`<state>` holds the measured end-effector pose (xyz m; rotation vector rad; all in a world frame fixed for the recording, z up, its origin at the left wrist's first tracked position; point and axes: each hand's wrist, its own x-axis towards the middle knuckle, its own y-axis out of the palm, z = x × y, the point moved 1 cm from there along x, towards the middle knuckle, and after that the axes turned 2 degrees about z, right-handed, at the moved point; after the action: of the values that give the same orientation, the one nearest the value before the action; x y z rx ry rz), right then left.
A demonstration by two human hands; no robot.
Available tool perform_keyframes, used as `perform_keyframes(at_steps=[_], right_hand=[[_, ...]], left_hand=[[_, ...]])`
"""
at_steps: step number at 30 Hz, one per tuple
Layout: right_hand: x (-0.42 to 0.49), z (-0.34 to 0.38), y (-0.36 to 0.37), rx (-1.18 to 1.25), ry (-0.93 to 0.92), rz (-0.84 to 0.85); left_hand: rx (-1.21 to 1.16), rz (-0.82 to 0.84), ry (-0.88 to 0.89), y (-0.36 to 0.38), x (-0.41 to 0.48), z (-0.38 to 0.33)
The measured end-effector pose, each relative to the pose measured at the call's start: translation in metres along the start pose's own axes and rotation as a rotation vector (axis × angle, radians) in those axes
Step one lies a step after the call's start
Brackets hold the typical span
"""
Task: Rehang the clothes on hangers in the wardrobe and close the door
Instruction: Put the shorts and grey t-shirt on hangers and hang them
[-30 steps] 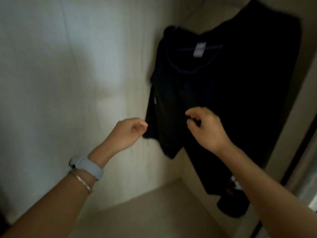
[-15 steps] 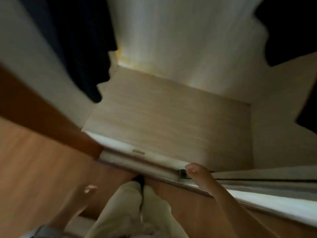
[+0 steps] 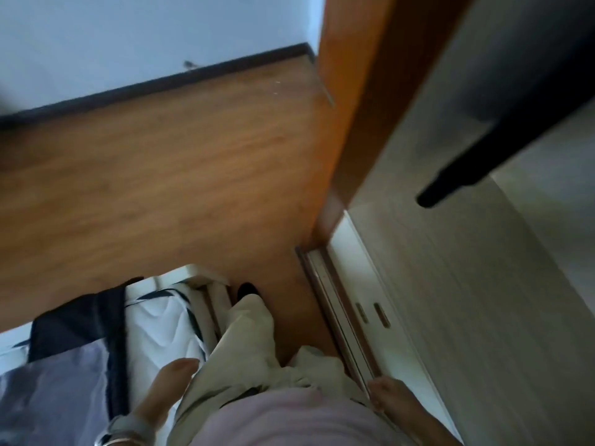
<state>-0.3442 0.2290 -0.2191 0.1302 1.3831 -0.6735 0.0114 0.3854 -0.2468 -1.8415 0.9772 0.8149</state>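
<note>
right hand (image 3: pixel 394 402) now down, dark garment (image 3: pixel 502 149) inside wardrobe (image 3: pixel 483 284)

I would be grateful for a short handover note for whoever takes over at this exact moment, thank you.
Left hand: hangs beside the trouser leg, holding nothing.
Right hand: low at the door track; too blurred to tell how its fingers lie.
Things: a dark garment hangs inside the wardrobe; a dark cloth lies on the bed.
Done: at least one garment hung.
Left: check whether the cloth on the bed needs hanging; the wardrobe stands open, so close the door.
</note>
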Motion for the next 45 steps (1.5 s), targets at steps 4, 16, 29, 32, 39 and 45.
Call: perform_keyframes(at_steps=[4, 16, 29, 32, 39, 45], right_hand=[[0.029, 0.076, -0.01, -0.089, -0.024, -0.058], [0.07, 0.341, -0.013, -0.304, -0.358, 0.014], [0.168, 0.628, -0.078, -0.601, -0.405, 0.019], [0.177, 0.693, -0.09, -0.662, -0.41, 0.039], [0.199, 0.802, -0.044, -1.053, -0.351, 0.108], [0.189, 0.894, 0.09, -1.303, -0.48, 0.277]], left_hand=[[-0.063, 0.023, -0.08, -0.026, 0.018, -0.024], [-0.473, -0.111, -0.219, -0.12, 0.083, -0.068], [-0.793, -0.141, -0.415, -0.142, 0.175, -0.221], [-0.774, -0.192, -0.252, -0.168, 0.189, -0.286], [-0.972, -0.361, -0.362, -0.191, 0.197, -0.299], [-1.301, -0.421, -0.652, -0.191, 0.197, -0.247]])
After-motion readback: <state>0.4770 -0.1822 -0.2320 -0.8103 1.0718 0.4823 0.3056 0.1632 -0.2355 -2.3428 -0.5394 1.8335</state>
